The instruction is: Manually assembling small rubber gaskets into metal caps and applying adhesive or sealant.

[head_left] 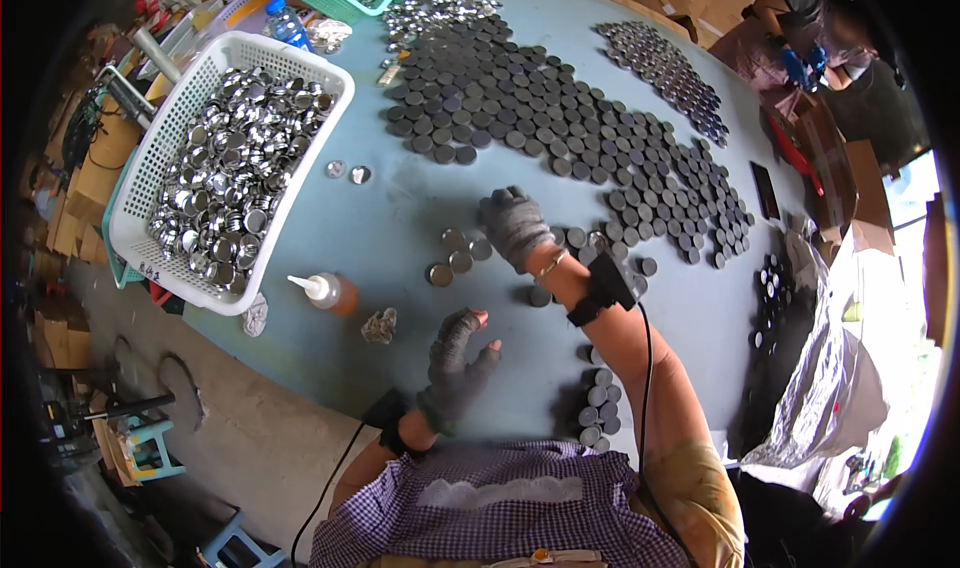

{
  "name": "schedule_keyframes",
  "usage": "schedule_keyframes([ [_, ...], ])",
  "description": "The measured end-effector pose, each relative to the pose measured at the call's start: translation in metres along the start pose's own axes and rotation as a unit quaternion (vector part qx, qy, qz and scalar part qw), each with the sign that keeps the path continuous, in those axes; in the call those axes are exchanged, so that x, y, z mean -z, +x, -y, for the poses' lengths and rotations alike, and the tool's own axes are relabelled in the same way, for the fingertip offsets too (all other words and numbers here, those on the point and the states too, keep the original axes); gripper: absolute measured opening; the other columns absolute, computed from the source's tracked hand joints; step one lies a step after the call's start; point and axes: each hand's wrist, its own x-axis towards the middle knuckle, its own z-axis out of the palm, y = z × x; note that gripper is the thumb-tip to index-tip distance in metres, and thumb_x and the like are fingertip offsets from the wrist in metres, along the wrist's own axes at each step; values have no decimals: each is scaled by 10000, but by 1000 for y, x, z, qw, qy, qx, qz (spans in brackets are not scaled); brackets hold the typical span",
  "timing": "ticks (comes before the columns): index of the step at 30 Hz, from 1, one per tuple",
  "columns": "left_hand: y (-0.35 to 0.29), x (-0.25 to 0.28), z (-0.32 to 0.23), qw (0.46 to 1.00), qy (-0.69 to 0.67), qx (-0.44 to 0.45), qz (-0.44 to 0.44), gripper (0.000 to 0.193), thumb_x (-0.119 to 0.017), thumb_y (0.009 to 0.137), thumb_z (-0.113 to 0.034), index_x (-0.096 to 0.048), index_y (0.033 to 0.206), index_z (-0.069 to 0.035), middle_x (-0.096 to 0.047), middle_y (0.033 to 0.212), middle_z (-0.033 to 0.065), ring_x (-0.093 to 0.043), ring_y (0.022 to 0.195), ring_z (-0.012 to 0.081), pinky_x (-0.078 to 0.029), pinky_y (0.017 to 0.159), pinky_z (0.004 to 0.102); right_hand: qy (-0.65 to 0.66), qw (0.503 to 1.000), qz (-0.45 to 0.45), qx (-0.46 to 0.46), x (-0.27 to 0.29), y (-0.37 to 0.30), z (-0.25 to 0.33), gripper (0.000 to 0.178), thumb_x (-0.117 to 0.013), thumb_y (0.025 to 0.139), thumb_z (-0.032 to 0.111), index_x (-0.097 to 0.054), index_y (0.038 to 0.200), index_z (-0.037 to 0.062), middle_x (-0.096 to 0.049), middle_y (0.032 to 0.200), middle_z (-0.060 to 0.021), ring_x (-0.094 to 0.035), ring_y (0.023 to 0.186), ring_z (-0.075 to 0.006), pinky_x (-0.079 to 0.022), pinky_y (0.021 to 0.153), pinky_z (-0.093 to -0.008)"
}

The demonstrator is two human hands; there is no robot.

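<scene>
At the left of the frame, a white perforated plastic basket [160,173] of shiny silver round metal caps [225,168] bears dark marks on its lower rim, too small for reading. At the lower centre, the left hand [460,368], in a grey fingertip-less glove, is half open and appears empty; above it, a few silver-rimmed round metal discs [460,261] lie flat, faces upward. Just right of these, the grey-gloved right hand [513,226] is curled, its fingertips hidden, so I cannot tell if it has hold of something.
</scene>
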Motion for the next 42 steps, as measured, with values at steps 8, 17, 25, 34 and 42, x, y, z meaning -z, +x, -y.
schedule_keyframes([
  [8, -23, -23, -8, 997, 21, -32, 64, 419, -735, 734, 27, -608, 1132, 0, -638, 1084, 125, -636, 924, 228, -524, 833, 335, -109, 981, -135, -87, 54, -67, -71, 310, -623, 820, 266, -658, 1100, 138, -614, 1167, -102, -522, 1150, -314, -406, 1004, -419],
  [17, -17, -49, -24, 991, 47, -38, 122, 321, -717, 744, 43, -631, 1050, -1, -615, 888, 97, -589, 785, 195, -508, 742, 306, 152, 941, -285, -104, 57, -200, -127, 109, -633, 806, 46, -610, 911, 65, -633, 796, -130, -609, 725, -346, -485, 639, -409],
  [25, -4, -99, -32, 936, 151, -119, 295, 404, -714, 745, -67, -625, 1139, -69, -614, 1111, 137, -588, 1047, 332, -502, 879, 418, 338, 878, -282, -190, 24, -302, -64, 123, -641, 864, 64, -647, 987, 54, -634, 768, -127, -611, 649, -286, -487, 606, -376],
  [34, 16, -133, -15, 901, 141, -118, 392, 373, -719, 711, -110, -615, 1068, -75, -598, 1057, 123, -565, 1037, 327, -484, 898, 439, 540, 754, -241, -285, 7, -332, -50, 167, -633, 906, 54, -632, 1068, 13, -690, 878, -59, -634, 786, -98, -517, 686, -262],
  [42, 6, -108, -67, 951, 107, -174, 232, 511, -793, 708, -102, -597, 1174, -24, -660, 1079, 135, -650, 962, 302, -529, 850, 381, 757, 606, -86, -231, 26, -311, -29, 273, -646, 930, 151, -587, 1155, 8, -646, 1082, -61, -608, 945, -153, -508, 855, -329],
])
